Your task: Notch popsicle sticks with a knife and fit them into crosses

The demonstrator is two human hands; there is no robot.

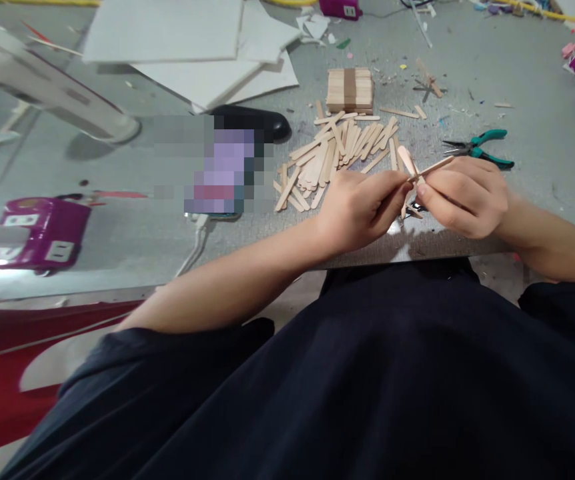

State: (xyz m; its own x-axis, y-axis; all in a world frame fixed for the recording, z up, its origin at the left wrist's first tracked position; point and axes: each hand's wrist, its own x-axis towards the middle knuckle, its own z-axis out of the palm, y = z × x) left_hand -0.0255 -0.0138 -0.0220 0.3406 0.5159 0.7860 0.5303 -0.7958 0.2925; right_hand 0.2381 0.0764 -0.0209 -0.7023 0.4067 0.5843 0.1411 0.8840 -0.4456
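Two or more wooden craft sticks cross each other between my hands, just above the table's near edge. My left hand is closed, its thumb and finger pinching near the crossing from the left. From the right, my right hand grips the sticks, with one stick slanting up along its fingers. Where the sticks meet is partly hidden by my fingertips. Beyond my left hand lies a loose pile of craft sticks. A banded bundle of craft sticks stands behind that pile.
Teal-handled pliers lie beyond my right hand. A blurred-out phone with a white cable is at left. White boards are stacked at the back. Purple power outlets and a pale pole stand further left.
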